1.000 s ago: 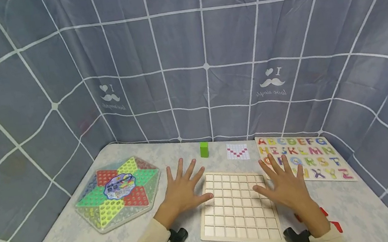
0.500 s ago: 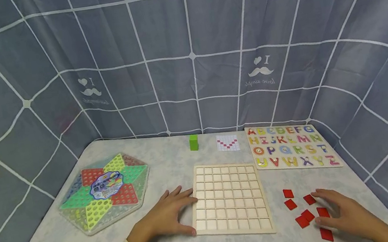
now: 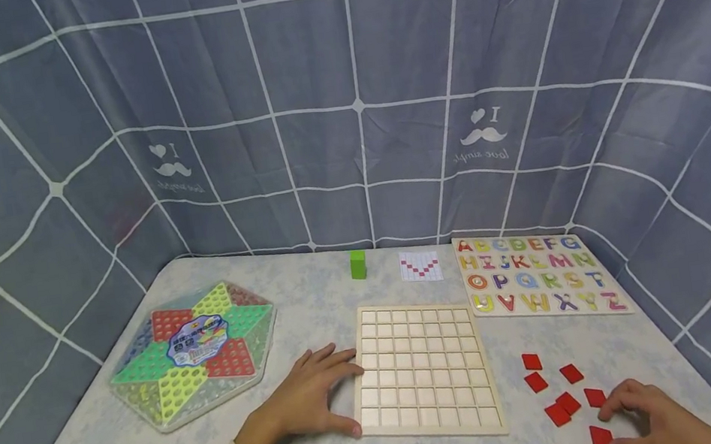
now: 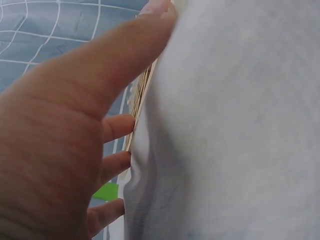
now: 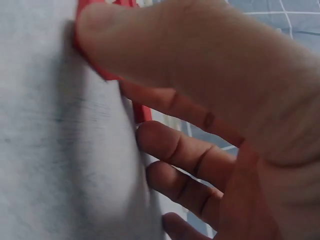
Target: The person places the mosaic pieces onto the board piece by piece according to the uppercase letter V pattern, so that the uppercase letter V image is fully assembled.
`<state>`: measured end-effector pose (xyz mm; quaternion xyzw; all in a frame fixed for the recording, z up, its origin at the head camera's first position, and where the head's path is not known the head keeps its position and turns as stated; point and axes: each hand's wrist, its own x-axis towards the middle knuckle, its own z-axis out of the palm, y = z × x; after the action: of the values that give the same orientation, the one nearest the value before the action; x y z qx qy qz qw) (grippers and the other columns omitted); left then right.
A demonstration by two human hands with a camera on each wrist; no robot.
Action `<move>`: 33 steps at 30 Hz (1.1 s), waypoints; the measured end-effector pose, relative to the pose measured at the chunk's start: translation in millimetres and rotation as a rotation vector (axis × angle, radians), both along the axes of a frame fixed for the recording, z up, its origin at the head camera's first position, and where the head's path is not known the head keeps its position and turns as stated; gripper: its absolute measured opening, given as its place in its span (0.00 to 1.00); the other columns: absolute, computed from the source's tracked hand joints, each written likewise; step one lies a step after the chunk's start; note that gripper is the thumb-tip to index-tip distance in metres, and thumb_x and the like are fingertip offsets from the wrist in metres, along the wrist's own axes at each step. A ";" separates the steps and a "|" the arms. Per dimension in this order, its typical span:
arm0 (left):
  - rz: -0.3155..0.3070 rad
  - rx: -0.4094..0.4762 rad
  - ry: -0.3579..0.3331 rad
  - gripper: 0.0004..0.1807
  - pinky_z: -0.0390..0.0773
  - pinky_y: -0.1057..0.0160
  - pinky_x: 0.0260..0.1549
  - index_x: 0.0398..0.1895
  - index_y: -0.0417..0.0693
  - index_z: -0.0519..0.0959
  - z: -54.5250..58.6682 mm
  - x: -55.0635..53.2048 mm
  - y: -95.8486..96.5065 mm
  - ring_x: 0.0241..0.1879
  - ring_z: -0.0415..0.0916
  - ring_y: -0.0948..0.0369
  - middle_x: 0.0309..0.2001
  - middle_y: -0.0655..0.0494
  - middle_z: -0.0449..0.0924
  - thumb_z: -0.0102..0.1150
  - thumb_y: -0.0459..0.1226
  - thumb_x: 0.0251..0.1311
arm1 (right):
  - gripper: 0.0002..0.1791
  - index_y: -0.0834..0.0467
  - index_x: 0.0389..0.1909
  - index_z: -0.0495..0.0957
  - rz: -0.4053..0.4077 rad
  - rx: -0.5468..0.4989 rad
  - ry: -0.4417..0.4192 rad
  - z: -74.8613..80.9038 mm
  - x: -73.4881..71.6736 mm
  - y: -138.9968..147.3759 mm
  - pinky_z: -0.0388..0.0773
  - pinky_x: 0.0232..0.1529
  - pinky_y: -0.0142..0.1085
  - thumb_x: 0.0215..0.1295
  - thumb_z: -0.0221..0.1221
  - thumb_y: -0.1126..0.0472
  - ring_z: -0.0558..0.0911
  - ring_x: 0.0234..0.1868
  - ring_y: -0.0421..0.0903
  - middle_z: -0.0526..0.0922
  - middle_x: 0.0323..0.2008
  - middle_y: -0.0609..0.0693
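My left hand [image 3: 301, 398] rests beside a wooden grid board [image 3: 423, 372], its fingertips and thumb touching the board's left edge. In the left wrist view the fingers are spread along that edge. On the right, my right hand [image 3: 659, 422] is low on the table, with fingers bent. Its thumb touches a red square tile [image 3: 600, 436], also visible as a red tile [image 5: 100, 67] under the thumb in the right wrist view. The index fingertip lies between this tile and another red tile [image 3: 595, 397]. Several more red tiles [image 3: 558, 414] lie loose nearby.
A hexagonal Chinese checkers set [image 3: 199, 350] lies at the left. At the back are a green block [image 3: 358, 265] and a pattern card [image 3: 420, 266] with a red V of squares. An alphabet board [image 3: 540, 275] lies back right. A grey checked curtain [image 3: 317, 144] surrounds the table.
Both hands have come down from above the table, the left to the board's edge, the right to the tiles. In the last half second the right hand shifted nearer, its fingers bending more.
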<state>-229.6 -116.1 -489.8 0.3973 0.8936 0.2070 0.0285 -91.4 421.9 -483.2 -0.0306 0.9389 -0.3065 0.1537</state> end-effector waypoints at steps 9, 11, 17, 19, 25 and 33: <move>-0.007 0.011 -0.003 0.48 0.53 0.29 0.64 0.66 0.63 0.76 -1.3 -1.0 -1.5 0.73 0.55 0.43 0.73 0.56 0.66 0.67 0.74 0.42 | 0.13 0.53 0.41 0.85 -0.034 0.011 0.017 -3.4 1.3 -2.2 0.77 0.46 0.57 0.58 0.73 0.53 0.72 0.45 0.49 0.79 0.40 0.46; -0.011 0.011 -0.004 0.48 0.54 0.29 0.64 0.66 0.63 0.76 -1.9 -1.1 -1.8 0.74 0.55 0.43 0.73 0.57 0.66 0.67 0.74 0.42 | 0.14 0.53 0.41 0.85 -0.041 0.016 0.015 -3.4 1.8 -2.8 0.77 0.46 0.57 0.57 0.74 0.52 0.72 0.45 0.49 0.79 0.40 0.46; -0.009 0.022 0.000 0.47 0.53 0.29 0.64 0.66 0.63 0.76 -3.3 -0.8 -1.3 0.73 0.55 0.42 0.73 0.56 0.66 0.67 0.74 0.43 | 0.13 0.52 0.37 0.84 -0.071 0.047 0.009 -3.8 1.2 -7.5 0.74 0.48 0.62 0.56 0.75 0.52 0.73 0.43 0.47 0.78 0.38 0.45; -0.004 0.023 0.008 0.47 0.53 0.29 0.64 0.66 0.63 0.76 -4.0 -0.5 -1.1 0.73 0.56 0.42 0.73 0.56 0.66 0.66 0.74 0.43 | 0.12 0.52 0.35 0.84 -0.106 0.060 0.000 -3.8 1.0 -10.3 0.74 0.49 0.63 0.54 0.76 0.53 0.73 0.42 0.47 0.78 0.37 0.45; 0.017 0.020 0.038 0.47 0.54 0.30 0.64 0.65 0.65 0.76 -7.8 0.2 -0.9 0.73 0.56 0.43 0.73 0.58 0.66 0.64 0.76 0.42 | 0.12 0.51 0.33 0.85 -0.165 0.105 0.023 -2.1 2.9 -17.9 0.76 0.49 0.62 0.51 0.77 0.55 0.74 0.40 0.46 0.78 0.36 0.44; 0.028 0.005 0.040 0.47 0.54 0.30 0.64 0.65 0.67 0.75 -9.6 0.3 -0.5 0.74 0.55 0.44 0.74 0.60 0.64 0.62 0.77 0.43 | 0.13 0.55 0.39 0.85 -0.132 0.106 0.096 -0.2 3.2 -10.8 0.81 0.42 0.40 0.55 0.75 0.56 0.76 0.34 0.39 0.80 0.36 0.44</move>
<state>-229.3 -116.7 -499.5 0.3888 0.8990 0.2016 0.0065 -88.2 411.1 -483.5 0.0251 0.9601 -0.2639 0.0895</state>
